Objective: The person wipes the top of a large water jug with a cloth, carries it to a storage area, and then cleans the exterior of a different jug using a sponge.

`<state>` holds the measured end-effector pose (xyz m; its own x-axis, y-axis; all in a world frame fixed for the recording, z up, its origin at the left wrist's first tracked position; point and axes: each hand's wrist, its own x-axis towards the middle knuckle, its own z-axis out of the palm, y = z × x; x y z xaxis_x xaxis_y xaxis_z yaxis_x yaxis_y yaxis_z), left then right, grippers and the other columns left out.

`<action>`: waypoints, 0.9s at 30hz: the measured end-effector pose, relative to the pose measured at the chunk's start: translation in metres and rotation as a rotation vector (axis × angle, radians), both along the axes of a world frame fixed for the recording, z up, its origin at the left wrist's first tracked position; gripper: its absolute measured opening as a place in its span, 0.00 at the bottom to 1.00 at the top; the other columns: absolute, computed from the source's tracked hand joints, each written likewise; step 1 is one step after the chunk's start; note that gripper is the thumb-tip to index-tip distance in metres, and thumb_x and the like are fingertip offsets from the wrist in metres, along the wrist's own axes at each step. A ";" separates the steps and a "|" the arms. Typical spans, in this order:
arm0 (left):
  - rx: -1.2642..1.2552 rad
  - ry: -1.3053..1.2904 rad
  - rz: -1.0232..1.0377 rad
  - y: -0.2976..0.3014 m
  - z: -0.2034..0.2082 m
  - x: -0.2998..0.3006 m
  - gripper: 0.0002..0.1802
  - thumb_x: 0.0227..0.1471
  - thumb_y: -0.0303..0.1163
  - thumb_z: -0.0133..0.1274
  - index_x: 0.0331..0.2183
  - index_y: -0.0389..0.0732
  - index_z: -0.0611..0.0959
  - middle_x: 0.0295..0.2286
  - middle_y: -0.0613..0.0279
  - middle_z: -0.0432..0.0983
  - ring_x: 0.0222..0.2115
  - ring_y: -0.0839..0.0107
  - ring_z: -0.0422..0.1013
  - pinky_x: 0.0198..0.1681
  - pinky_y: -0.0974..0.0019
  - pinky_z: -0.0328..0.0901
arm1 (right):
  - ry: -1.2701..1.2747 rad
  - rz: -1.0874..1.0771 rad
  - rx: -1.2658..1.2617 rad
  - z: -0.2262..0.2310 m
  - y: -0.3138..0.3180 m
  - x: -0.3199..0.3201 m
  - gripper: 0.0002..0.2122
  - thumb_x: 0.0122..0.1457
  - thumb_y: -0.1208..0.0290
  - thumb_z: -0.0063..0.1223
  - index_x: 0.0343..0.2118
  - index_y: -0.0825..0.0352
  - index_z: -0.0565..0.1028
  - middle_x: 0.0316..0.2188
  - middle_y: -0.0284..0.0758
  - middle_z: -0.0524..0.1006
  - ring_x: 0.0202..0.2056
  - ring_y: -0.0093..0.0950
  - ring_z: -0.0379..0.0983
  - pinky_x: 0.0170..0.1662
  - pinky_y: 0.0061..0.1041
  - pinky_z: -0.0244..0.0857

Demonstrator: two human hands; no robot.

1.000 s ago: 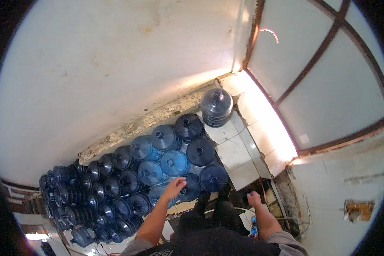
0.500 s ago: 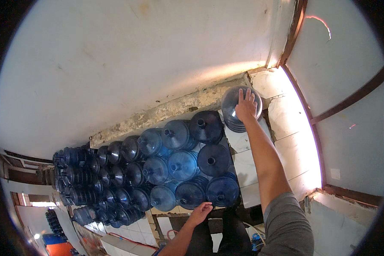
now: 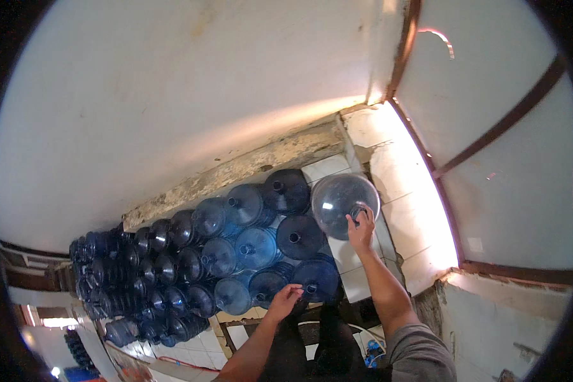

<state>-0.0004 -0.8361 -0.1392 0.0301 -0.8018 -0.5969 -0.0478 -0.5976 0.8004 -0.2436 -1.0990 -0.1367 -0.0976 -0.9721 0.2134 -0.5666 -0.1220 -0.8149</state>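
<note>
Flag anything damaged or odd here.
Two spots stand out. The ledge along the foot of the wall looks stained and flaking. The panel at upper right has a curved, glowing slit, as if cracked, with light seemingly coming through. The clear bottle at the right hand shows no obvious damage.

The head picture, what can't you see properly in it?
All in the head view:
- Clear jug: mouth partly covered by the right hand.
- Its base: hidden by its body.
- Far jugs: too dark and overlapped to count.
- Blue thing: too small to name.
</note>
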 end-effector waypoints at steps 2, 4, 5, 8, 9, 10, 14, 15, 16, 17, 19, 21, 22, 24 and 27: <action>-0.008 0.091 0.048 -0.003 0.000 0.003 0.16 0.65 0.39 0.53 0.48 0.38 0.80 0.40 0.63 0.80 0.39 0.74 0.74 0.48 0.66 0.68 | 0.090 -0.056 -0.037 0.036 0.030 -0.019 0.14 0.54 0.73 0.67 0.26 0.70 0.68 0.52 0.50 0.73 0.43 0.50 0.76 0.40 0.42 0.71; 0.040 0.081 0.031 -0.016 0.025 -0.001 0.16 0.65 0.40 0.52 0.47 0.38 0.80 0.40 0.63 0.80 0.39 0.73 0.74 0.47 0.67 0.68 | 0.018 -0.107 -0.042 0.082 0.078 -0.032 0.15 0.52 0.74 0.68 0.25 0.69 0.67 0.51 0.50 0.74 0.44 0.49 0.76 0.41 0.42 0.71; 0.066 0.077 0.021 -0.018 0.037 -0.003 0.16 0.66 0.40 0.52 0.47 0.38 0.80 0.40 0.63 0.80 0.39 0.73 0.74 0.47 0.67 0.68 | -0.015 -0.132 -0.045 0.110 0.105 -0.037 0.16 0.52 0.74 0.69 0.25 0.69 0.67 0.51 0.50 0.74 0.44 0.49 0.76 0.42 0.42 0.71; -0.008 0.092 -0.095 -0.027 0.041 -0.004 0.18 0.66 0.43 0.50 0.47 0.40 0.79 0.39 0.65 0.79 0.40 0.75 0.73 0.45 0.70 0.67 | 0.100 -0.216 -0.198 0.187 0.187 -0.056 0.16 0.50 0.74 0.71 0.24 0.67 0.68 0.50 0.51 0.76 0.46 0.49 0.76 0.44 0.41 0.71; -0.016 0.058 -0.148 -0.034 0.048 -0.005 0.18 0.66 0.44 0.50 0.47 0.40 0.79 0.39 0.66 0.79 0.39 0.75 0.72 0.44 0.71 0.66 | 0.118 -0.242 -0.202 0.213 0.212 -0.061 0.17 0.49 0.75 0.71 0.24 0.68 0.67 0.49 0.51 0.76 0.46 0.46 0.77 0.41 0.37 0.72; 0.073 0.050 -0.134 -0.038 0.053 -0.007 0.23 0.64 0.49 0.52 0.50 0.43 0.77 0.42 0.66 0.76 0.42 0.72 0.71 0.45 0.65 0.67 | 0.140 -0.269 -0.213 0.239 0.240 -0.063 0.17 0.48 0.77 0.72 0.24 0.69 0.67 0.48 0.52 0.77 0.45 0.44 0.78 0.38 0.32 0.73; 0.206 0.126 -0.104 -0.051 0.056 -0.003 0.32 0.61 0.58 0.50 0.56 0.46 0.72 0.53 0.63 0.70 0.53 0.65 0.66 0.47 0.48 0.66 | 0.098 -0.445 -0.251 0.289 0.349 -0.070 0.17 0.50 0.81 0.70 0.27 0.69 0.66 0.48 0.50 0.77 0.47 0.30 0.78 0.35 0.25 0.75; 0.245 0.149 -0.141 -0.052 0.052 0.001 0.32 0.61 0.58 0.50 0.56 0.46 0.73 0.53 0.64 0.70 0.54 0.65 0.66 0.48 0.47 0.65 | 0.104 -0.493 -0.293 0.298 0.375 -0.065 0.17 0.50 0.82 0.70 0.28 0.69 0.66 0.50 0.50 0.77 0.47 0.27 0.77 0.35 0.24 0.75; 0.280 0.169 -0.183 -0.055 0.048 0.003 0.32 0.61 0.58 0.50 0.57 0.46 0.73 0.54 0.64 0.71 0.54 0.65 0.66 0.48 0.47 0.65 | -0.262 -0.678 -0.149 0.304 0.407 -0.055 0.16 0.49 0.81 0.71 0.30 0.67 0.69 0.53 0.47 0.76 0.48 0.34 0.77 0.42 0.30 0.75; 0.328 0.186 -0.227 -0.053 0.043 0.004 0.33 0.61 0.58 0.49 0.57 0.46 0.73 0.54 0.64 0.71 0.55 0.65 0.66 0.49 0.46 0.65 | -0.283 -0.733 -0.254 0.304 0.436 -0.045 0.16 0.50 0.81 0.70 0.30 0.67 0.68 0.53 0.48 0.75 0.49 0.35 0.76 0.42 0.30 0.75; 0.319 0.285 -0.324 -0.049 0.037 0.001 0.34 0.61 0.60 0.47 0.58 0.46 0.74 0.55 0.64 0.71 0.54 0.63 0.67 0.54 0.46 0.61 | -0.313 -0.837 -0.478 0.301 0.496 -0.028 0.15 0.52 0.82 0.68 0.30 0.67 0.66 0.55 0.51 0.73 0.52 0.36 0.75 0.41 0.29 0.75; 0.282 0.349 -0.457 -0.035 0.035 -0.005 0.35 0.62 0.61 0.45 0.58 0.45 0.74 0.56 0.63 0.71 0.54 0.63 0.68 0.56 0.48 0.59 | -0.353 -0.986 -0.472 0.312 0.558 -0.005 0.15 0.56 0.82 0.64 0.31 0.67 0.63 0.56 0.54 0.70 0.55 0.40 0.72 0.37 0.31 0.80; 0.258 0.331 -0.537 -0.027 0.048 -0.018 0.35 0.62 0.62 0.42 0.58 0.45 0.74 0.55 0.61 0.72 0.53 0.62 0.69 0.57 0.51 0.57 | -0.425 -1.080 -0.501 0.326 0.582 0.009 0.15 0.57 0.82 0.63 0.31 0.67 0.62 0.56 0.54 0.70 0.54 0.41 0.73 0.36 0.32 0.81; 0.291 0.395 -0.644 -0.003 0.073 -0.034 0.35 0.63 0.61 0.42 0.57 0.44 0.74 0.54 0.60 0.73 0.54 0.62 0.69 0.57 0.52 0.58 | -0.440 -1.265 -0.523 0.341 0.633 0.041 0.15 0.58 0.81 0.62 0.33 0.66 0.61 0.56 0.53 0.69 0.52 0.42 0.74 0.33 0.39 0.85; 0.329 0.443 -0.817 0.035 0.082 -0.078 0.35 0.63 0.60 0.42 0.57 0.42 0.74 0.55 0.58 0.72 0.54 0.62 0.69 0.55 0.53 0.60 | -0.465 -1.438 -0.615 0.370 0.692 0.079 0.14 0.58 0.81 0.61 0.32 0.66 0.62 0.56 0.52 0.70 0.50 0.41 0.76 0.33 0.37 0.84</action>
<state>-0.0785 -0.8015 -0.0567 -0.7396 -0.2682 -0.6173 -0.2809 -0.7105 0.6452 -0.1646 -0.4074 0.2330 -0.9603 0.1867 0.2071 -0.2272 -0.0930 -0.9694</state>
